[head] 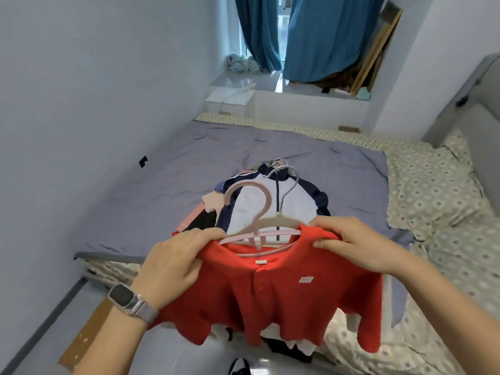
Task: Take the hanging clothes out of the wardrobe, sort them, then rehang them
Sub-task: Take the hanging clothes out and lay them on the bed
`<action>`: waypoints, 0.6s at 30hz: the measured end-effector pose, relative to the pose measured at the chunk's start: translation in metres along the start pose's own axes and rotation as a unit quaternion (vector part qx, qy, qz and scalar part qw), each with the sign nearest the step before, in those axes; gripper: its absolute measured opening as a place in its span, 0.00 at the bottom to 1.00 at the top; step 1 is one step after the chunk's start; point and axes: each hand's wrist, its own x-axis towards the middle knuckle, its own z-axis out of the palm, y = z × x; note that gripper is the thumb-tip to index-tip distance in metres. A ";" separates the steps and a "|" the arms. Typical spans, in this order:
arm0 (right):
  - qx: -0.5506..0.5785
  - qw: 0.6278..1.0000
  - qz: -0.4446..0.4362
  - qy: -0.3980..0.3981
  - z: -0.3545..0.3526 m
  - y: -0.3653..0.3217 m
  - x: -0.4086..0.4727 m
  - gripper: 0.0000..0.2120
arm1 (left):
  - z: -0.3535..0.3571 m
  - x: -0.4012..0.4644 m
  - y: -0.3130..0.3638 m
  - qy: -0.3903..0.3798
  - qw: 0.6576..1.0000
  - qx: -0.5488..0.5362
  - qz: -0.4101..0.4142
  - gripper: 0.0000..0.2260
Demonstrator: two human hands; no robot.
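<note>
Two hands on the job over the bed (pixel 167 158): red shirt (pixel 270 299) held above the clothes pile (pixel 270 201), left hand (pixel 176 263) and right hand (pixel 359 244) each pinching a shoulder. Seat pink hanger (pixel 259 209) evenly; keep collar centred.

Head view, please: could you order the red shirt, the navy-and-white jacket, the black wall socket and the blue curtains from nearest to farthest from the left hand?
From the left hand:
1. Red shirt, gripped at its shoulder.
2. Navy-and-white jacket, just beyond on the bed.
3. Black wall socket, on the left wall.
4. Blue curtains, at the far window.
</note>
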 end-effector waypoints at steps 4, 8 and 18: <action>-0.058 0.997 0.033 0.026 -0.049 0.028 0.063 0.10 | 0.000 0.094 -0.040 0.041 0.999 0.020 0.005 0.34; -0.061 0.989 0.050 0.127 -0.074 0.060 0.115 0.09 | 0.011 0.182 -0.067 0.022 0.999 0.028 -0.036 0.26; -0.008 0.992 0.106 0.066 -0.066 0.181 0.173 0.04 | 0.100 0.260 -0.100 -0.032 0.997 -0.058 -0.040 0.18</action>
